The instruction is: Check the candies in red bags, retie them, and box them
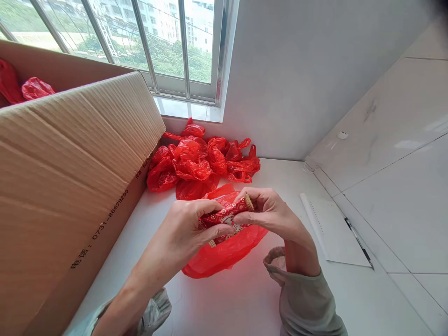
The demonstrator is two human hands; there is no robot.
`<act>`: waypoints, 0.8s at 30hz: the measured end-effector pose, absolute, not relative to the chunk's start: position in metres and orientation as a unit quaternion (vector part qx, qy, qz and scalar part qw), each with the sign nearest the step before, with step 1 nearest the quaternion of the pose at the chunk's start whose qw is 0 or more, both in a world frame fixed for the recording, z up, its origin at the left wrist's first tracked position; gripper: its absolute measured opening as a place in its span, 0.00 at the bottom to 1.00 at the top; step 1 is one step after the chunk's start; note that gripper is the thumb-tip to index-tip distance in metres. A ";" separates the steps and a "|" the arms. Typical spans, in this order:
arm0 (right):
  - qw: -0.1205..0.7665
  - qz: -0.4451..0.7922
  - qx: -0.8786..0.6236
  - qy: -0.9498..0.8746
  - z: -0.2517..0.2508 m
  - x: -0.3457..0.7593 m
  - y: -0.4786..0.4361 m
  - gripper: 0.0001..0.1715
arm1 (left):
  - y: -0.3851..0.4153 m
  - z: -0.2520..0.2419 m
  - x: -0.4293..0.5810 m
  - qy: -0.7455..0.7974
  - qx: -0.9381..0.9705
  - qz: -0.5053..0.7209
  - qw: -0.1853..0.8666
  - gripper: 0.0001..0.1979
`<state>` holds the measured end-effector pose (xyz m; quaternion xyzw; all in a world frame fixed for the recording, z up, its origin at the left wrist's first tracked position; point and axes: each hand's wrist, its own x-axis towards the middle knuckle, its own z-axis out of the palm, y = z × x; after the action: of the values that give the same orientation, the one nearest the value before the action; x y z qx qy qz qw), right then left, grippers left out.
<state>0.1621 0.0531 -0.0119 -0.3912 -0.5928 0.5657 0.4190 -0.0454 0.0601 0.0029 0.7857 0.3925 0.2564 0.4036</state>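
Between my two hands is a small red wrapped packet with a gold pattern and gold crimped ends. My left hand closes on its left part, thumb and fingers around it. My right hand pinches its right end near the gold crimp. A second similar wrapper seems to lie just under it, though the fingers partly hide it. Directly beneath both hands an open red plastic bag spreads on the white table.
Several crumpled red plastic bags are heaped by the wall under the barred window. A large cardboard box stands at left, with red bags inside. At right lie a paper pad and a pen beside the tiled wall.
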 end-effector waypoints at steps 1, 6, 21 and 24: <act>0.426 0.555 -0.398 -0.593 -0.012 0.162 0.053 0.23 | 0.060 0.003 -0.046 0.397 0.784 0.261 0.400 0.08; 0.453 0.545 -0.403 -0.579 -0.014 0.162 0.055 0.28 | 0.061 0.004 -0.050 0.403 0.756 0.300 0.420 0.06; 0.438 0.543 -0.437 -0.568 -0.014 0.153 0.053 0.14 | 0.058 0.005 -0.047 0.423 0.783 0.282 0.358 0.12; 0.419 0.570 -0.411 -0.575 -0.014 0.156 0.054 0.14 | 0.056 0.006 -0.047 0.435 0.777 0.291 0.350 0.10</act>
<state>0.1556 0.0536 -0.0137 -0.4111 -0.5752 0.5697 0.4191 -0.0469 0.0563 0.0059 0.7771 0.4350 0.2909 0.3497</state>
